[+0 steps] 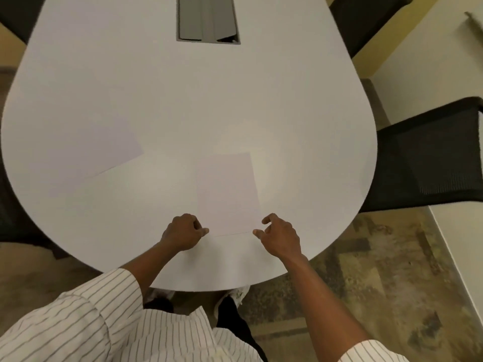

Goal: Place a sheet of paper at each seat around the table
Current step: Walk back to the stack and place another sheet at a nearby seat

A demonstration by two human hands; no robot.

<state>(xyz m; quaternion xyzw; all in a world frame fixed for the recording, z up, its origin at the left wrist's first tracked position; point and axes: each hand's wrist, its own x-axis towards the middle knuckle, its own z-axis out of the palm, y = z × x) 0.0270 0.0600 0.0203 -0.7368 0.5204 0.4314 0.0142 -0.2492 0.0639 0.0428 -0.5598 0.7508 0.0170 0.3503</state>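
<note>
A white sheet of paper (227, 192) lies flat on the rounded end of the white table (183, 100), right in front of me. My left hand (184, 232) pinches its near left corner with curled fingers. My right hand (281, 237) touches the near right corner, thumb at the edge, fingers bent and slightly apart. A second white sheet (86, 158) lies at an angle on the table's left side, away from both hands.
A grey cable hatch (208, 19) is set into the table's middle. A black mesh chair (431, 158) stands at the right, another dark chair (366, 19) at the far right, one more (18, 17) at the far left. Patterned carpet (379, 270) lies below.
</note>
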